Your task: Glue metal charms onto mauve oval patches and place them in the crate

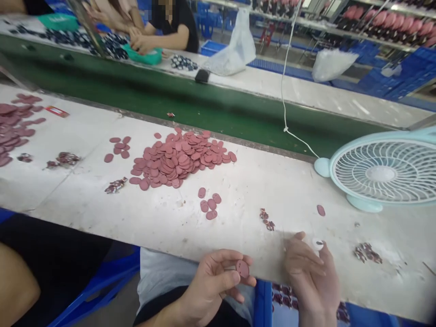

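My left hand (pixel 218 279), at the bottom centre, pinches a small dusky-pink oval disc (pixel 242 269) with tiny holes between thumb and fingers. My right hand (pixel 311 268) is over the table edge to its right, smeared by motion with its fingers bent. At one fingertip shows a small white piece (pixel 318 244) with a dark slot; whether it is held or worn, I cannot tell. A large heap of the same pink discs (pixel 179 156) lies on the white table. Nearer me is a small group of discs (pixel 211 204), and a lone disc (pixel 320 210) lies above my right hand.
Small shiny brown-and-silver pieces (pixel 266 219) lie left of my right hand, with another cluster (pixel 368 253) to its right. A light-blue fan (pixel 381 172) stands at the right. Below the table edge is a blue crate (pixel 264 302). Across a green belt (pixel 136 100), people work.
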The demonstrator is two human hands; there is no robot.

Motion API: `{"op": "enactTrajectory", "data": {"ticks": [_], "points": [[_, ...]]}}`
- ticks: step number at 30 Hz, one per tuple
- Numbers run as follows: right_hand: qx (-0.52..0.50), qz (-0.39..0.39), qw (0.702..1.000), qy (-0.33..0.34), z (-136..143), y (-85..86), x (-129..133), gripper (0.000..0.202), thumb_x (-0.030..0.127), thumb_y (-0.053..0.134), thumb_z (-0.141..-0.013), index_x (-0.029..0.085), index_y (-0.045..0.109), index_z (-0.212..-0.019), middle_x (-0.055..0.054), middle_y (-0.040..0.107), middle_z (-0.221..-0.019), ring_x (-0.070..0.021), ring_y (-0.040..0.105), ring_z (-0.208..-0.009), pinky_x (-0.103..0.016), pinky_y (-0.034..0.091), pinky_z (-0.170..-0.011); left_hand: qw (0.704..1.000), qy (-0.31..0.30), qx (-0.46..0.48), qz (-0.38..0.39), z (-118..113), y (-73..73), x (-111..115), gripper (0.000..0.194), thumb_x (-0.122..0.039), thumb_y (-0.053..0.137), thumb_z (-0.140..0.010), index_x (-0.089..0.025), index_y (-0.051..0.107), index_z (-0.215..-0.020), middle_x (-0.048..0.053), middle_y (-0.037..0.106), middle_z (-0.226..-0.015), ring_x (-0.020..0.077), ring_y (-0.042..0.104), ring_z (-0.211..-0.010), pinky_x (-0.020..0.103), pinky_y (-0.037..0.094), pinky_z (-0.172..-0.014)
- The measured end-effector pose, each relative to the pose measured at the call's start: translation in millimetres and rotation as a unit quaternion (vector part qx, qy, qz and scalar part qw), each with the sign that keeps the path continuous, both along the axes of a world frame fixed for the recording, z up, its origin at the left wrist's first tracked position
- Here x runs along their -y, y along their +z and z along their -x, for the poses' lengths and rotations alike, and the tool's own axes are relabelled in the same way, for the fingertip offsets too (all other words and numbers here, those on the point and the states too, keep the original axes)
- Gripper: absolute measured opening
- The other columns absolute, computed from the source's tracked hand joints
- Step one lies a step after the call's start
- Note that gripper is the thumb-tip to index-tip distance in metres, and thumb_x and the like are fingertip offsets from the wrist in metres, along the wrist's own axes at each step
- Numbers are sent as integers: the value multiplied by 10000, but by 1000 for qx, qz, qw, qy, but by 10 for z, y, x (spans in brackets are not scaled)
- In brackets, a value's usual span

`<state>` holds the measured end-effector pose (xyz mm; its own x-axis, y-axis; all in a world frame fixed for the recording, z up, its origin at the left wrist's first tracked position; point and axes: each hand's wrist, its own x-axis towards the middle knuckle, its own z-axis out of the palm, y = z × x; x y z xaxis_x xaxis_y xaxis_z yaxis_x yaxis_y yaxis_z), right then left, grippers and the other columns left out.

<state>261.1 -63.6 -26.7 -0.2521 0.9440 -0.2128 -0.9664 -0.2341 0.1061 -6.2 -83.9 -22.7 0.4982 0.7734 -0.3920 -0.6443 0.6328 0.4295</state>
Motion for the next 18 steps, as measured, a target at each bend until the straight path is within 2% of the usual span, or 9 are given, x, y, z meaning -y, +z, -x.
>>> {"op": "enactTrajectory", "data": {"ticks": [2,4,7,9,11,15,18], "points": [[76,31,995,-61,155,22,-4,326,200,649,-830,116,527,-1120,59,497,-710,-100,615,-588,-169,545,-467,1000,14,-1,2,32,-3,-32,243,-220,816,-788,-196,760,-1023,113,776,-1123,231,783,-872,186,556,-545],[206,62,972,-99,416,137,64,300,313,647,-853,119,579,-1071,34,531,-702,-94,582,-516,-174,521,-412,1000,30,-1,4,64,13,-57,214,-221,805,-800,-189,762,-1007,124,780,-1126,235,784,-889,178,550,-552],[388,57,915,-99,812,350,205,402,555,631,-836,182,639,-986,32,544,-639,-104,513,-408,-194,444,-289,999,43,5,15,93,55,-60,202,-195,804,-803,-198,762,-1001,128,788,-1136,242,781,-944,178,556,-597],[469,27,878,-90,1006,435,286,427,633,628,-821,228,649,-956,33,559,-623,-130,523,-393,-232,444,-276,999,43,15,25,94,80,-40,203,-175,802,-807,-201,761,-1004,129,790,-1145,240,776,-977,187,566,-642],[535,-19,839,-96,1142,458,357,364,591,646,-832,252,653,-964,26,586,-621,-167,562,-404,-283,474,-306,998,40,29,32,89,95,-11,200,-166,795,-817,-203,761,-1010,132,789,-1154,231,773,-992,189,568,-672],[627,-84,756,-168,1346,423,460,280,410,631,-877,250,661,-1105,-26,667,-655,-226,629,-453,-350,512,-385,998,32,48,31,90,104,33,199,-181,801,-818,-205,764,-1013,135,793,-1143,223,774,-980,194,572,-675],[650,-80,725,-213,1464,411,489,263,372,601,-911,245,663,-1132,-38,670,-690,-235,637,-475,-388,529,-414,998,34,52,18,99,95,47,208,-192,812,-809,-205,767,-1011,135,791,-1149,224,772,-980,204,579,-681]]}}
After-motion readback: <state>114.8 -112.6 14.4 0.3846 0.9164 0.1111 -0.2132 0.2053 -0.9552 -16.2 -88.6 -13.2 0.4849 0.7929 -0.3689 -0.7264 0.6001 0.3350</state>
